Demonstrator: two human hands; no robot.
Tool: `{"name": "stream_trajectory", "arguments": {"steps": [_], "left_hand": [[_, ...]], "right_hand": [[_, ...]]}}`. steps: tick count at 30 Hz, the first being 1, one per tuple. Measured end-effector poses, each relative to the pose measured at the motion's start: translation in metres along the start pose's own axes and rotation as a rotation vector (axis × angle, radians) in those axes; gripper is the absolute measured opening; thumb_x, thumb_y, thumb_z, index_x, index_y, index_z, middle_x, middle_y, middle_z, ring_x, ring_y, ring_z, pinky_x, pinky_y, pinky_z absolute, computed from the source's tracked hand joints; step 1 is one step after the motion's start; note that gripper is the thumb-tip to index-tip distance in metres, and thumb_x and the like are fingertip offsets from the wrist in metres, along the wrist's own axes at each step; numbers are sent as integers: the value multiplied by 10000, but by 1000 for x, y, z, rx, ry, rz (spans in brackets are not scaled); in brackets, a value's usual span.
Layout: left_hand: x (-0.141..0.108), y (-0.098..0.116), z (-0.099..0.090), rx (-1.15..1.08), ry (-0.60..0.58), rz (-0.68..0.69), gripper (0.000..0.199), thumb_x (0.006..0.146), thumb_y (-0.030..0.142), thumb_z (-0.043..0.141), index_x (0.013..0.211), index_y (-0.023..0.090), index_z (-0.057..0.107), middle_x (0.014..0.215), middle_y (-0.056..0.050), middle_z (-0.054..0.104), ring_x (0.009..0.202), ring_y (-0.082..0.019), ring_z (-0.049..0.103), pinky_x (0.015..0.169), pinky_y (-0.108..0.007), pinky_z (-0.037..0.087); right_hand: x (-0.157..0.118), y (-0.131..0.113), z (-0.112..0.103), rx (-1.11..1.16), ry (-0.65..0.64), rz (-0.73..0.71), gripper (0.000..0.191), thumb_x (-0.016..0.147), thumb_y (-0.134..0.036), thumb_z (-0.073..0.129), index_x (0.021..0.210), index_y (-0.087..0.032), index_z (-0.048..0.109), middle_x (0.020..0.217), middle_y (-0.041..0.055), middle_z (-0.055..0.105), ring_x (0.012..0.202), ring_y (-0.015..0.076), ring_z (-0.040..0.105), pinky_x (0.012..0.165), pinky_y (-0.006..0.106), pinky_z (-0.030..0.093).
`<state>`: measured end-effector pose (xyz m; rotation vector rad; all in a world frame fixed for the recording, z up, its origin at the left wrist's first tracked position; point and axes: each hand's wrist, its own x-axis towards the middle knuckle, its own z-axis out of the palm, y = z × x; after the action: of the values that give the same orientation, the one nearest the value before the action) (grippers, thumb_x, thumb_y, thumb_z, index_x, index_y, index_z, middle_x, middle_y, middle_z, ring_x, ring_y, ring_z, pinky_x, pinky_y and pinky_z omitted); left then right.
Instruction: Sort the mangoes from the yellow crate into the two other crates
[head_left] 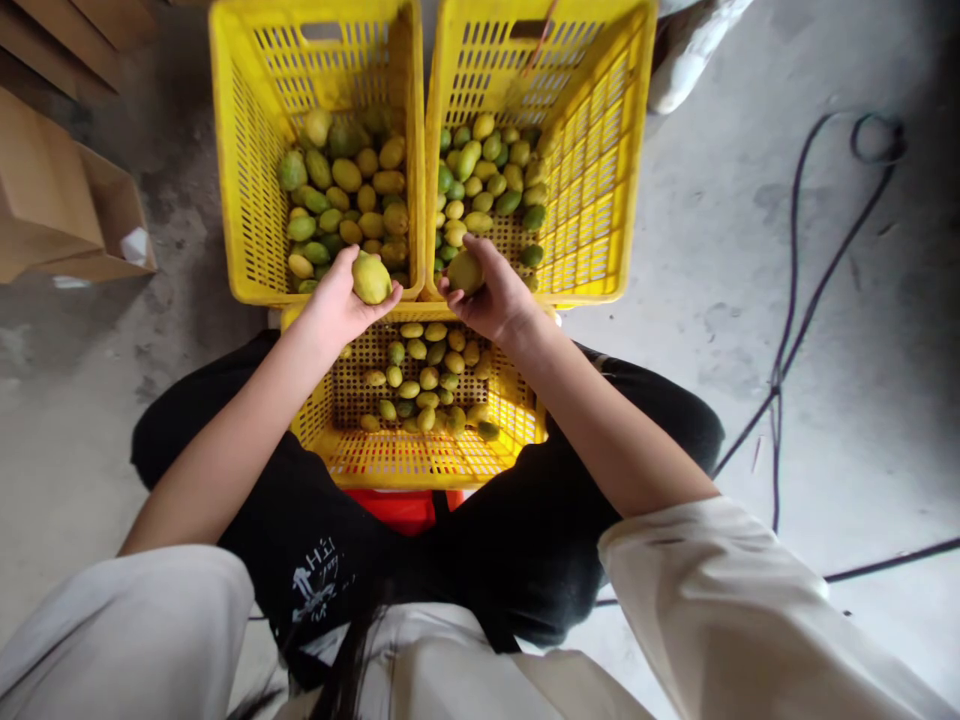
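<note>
Because the near basket (420,466) sits between the person's knees (667,412), a bump could shake it and the small fruits (429,378) inside. Past it, the left hand (341,297) curls its fingers loosely under a yellow fruit (371,278), so a tilt could roll it off. The right hand (496,298) wraps its fingers round a darker fruit (466,273), which could slip if they loosen. Farther off, a falling fruit could bruise those in the left big basket (251,170) or right big basket (634,190).
</note>
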<state>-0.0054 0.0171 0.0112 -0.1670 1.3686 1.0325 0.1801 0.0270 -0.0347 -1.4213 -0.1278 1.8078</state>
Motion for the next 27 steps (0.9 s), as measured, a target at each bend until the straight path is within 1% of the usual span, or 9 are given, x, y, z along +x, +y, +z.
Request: {"name": "stream_trajectory", "arguments": {"steps": [4,6,8,10,13,16,19,23,27], "left_hand": [[-2,4,0,28,23,-18,362,1068,656,917,1115,335,755,943,-53,767,921,-239,787,759,-290,711],[0,6,-2,23,34,-36,352,1073,670,905,1123,357,753,930,-65,754,936,-257,792,730,-294,706],[2,7,-4,21,38,-35,349,1067,669,912,1131,369,745,950,-71,757,963,-264,795,725,-294,704],[4,6,-6,34,40,-22,367,1052,655,930,1134,360,728,999,-68,776,994,-263,798,743,-294,702],[4,4,-8,43,57,-11,311,1074,569,904,1129,342,698,1034,-45,796,1001,-252,800,806,-315,716],[1,3,-9,30,76,25,165,1082,359,850,1082,334,687,990,-5,792,972,-223,799,921,-341,739],[-2,5,-9,43,73,45,204,1004,227,867,1049,324,693,903,20,747,930,-202,797,1014,-356,746],[-4,8,-7,20,48,20,225,979,215,884,1099,313,720,857,14,719,909,-212,810,997,-367,766],[-6,9,-6,12,19,-11,238,961,219,929,1079,295,737,905,-24,748,951,-236,828,935,-350,779]], "right_hand": [[-2,-3,-3,-26,-23,-46,334,1067,-530,917,1074,-306,668,976,19,731,1089,248,813,865,361,789],[-3,-4,-4,-21,-13,-20,367,1072,-565,904,1047,-302,650,957,19,736,1074,248,809,899,383,795],[-3,-4,-4,-47,-5,33,439,1058,-663,893,1030,-298,650,928,27,737,1035,266,816,849,396,792],[-2,-3,-4,-80,3,70,509,1045,-765,860,1025,-295,665,915,37,745,972,275,819,749,379,765],[-1,-3,-4,-72,9,93,544,1073,-810,801,1005,-285,678,926,47,765,883,245,798,654,323,695],[-2,-3,-3,-54,-21,68,497,1087,-747,834,991,-285,678,899,20,744,892,225,782,705,317,696],[-3,-2,-2,-38,-59,-36,405,1043,-610,934,995,-303,675,896,-13,722,975,226,787,832,361,745],[-1,0,-3,-29,-69,-84,285,975,-437,964,1026,-312,714,953,-24,749,1007,217,783,899,385,755],[0,-2,-5,-61,-74,-53,251,979,-457,918,1047,-306,731,989,-7,751,1036,231,786,919,406,756]]}}
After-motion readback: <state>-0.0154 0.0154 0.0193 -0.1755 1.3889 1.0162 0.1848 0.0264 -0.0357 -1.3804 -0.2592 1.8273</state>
